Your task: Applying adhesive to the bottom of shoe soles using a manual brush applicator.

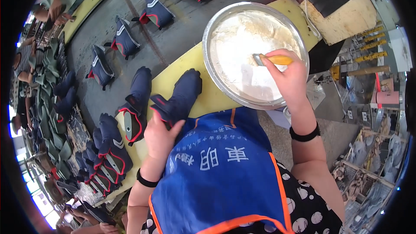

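Observation:
My left hand [161,136] is closed around the ankle end of a navy shoe upper [186,89] with red edging, its toe pointing away from me. A second navy upper [139,89] lies just left of it, with a green last showing in its opening. In my right hand [291,78], the fingers pinch the yellow handle of a flat brush [279,60]. Its bristles are over the white paste [242,34] in a wide metal basin [209,60]; whether they touch the paste, I cannot tell. The basin stands in front of me, right of the uppers.
Several navy uppers stand along a dark conveyor belt [99,21] beyond the yellow ledge [167,78]. More uppers [110,141] crowd at the left. Another person's hand [55,8] is at the far left. A wire rack [368,169] stands on the right.

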`<action>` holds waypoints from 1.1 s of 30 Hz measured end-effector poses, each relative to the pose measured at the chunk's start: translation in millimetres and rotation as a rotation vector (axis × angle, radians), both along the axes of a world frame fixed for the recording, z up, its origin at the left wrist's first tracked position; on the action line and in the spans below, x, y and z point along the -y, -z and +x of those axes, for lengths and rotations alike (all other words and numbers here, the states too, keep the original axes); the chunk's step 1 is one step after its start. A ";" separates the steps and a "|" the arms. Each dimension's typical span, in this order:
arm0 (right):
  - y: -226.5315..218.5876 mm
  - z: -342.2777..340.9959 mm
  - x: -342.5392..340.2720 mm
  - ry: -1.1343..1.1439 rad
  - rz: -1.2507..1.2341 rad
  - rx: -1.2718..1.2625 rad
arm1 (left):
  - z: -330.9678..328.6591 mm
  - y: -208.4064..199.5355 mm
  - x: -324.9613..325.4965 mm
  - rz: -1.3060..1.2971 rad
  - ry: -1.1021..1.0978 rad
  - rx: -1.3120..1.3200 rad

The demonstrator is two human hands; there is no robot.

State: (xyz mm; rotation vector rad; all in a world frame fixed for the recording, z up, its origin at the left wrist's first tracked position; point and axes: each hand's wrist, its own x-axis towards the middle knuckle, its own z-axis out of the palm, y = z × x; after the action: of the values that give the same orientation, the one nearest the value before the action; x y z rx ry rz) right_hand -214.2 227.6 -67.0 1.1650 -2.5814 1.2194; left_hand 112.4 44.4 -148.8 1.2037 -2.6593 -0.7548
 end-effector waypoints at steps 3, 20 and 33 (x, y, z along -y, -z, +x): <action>3.2 -1.7 7.4 -0.041 0.114 -0.209 | -4.4 -2.8 27.9 0.453 -0.069 -0.342; -19.8 -1.3 -7.3 -0.016 -0.135 -0.331 | -3.2 -41.5 4.5 1.081 -0.202 -0.725; -45.4 24.9 10.5 -0.378 -0.183 -0.448 | -34.2 -61.7 29.3 1.272 -0.013 -0.356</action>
State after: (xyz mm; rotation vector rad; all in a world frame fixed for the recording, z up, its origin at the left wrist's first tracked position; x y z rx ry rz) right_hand -189.3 217.1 -21.6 1.7033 -1.9443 1.0624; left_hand 78.2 15.1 -87.1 1.0182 -1.7226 -2.5209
